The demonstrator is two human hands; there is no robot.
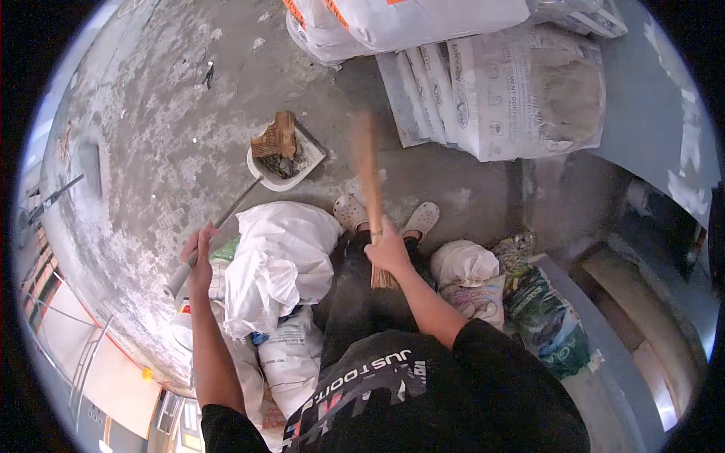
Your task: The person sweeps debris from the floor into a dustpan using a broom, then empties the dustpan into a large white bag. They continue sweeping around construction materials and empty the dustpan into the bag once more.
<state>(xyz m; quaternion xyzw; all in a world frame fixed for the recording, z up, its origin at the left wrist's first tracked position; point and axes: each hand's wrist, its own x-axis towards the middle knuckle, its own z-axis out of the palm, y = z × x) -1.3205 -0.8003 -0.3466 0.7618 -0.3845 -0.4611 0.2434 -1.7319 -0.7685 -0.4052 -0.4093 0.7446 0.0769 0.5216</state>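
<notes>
My left hand (pixel 200 253) is closed around the long grey handle of a dustpan (pixel 291 181). The white pan rests on the concrete floor at the handle's far end. In it lie a torn piece of corrugated cardboard (pixel 275 137) and dark debris. My right hand (pixel 387 248) grips a stick broom (pixel 368 177) around its bundle, in front of my legs. Its far end is smeared by motion, while loose straw-coloured sticks show below my fist. The broom is to the right of the pan, apart from it.
Stuffed white sacks (pixel 283 249) stand beside my left leg. At my right are a tied white sack (pixel 464 264) and a green printed bag (pixel 544 321). Stacked cement bags (pixel 521 94) lie ahead on the right. Small scraps dot the concrete floor (pixel 174 98).
</notes>
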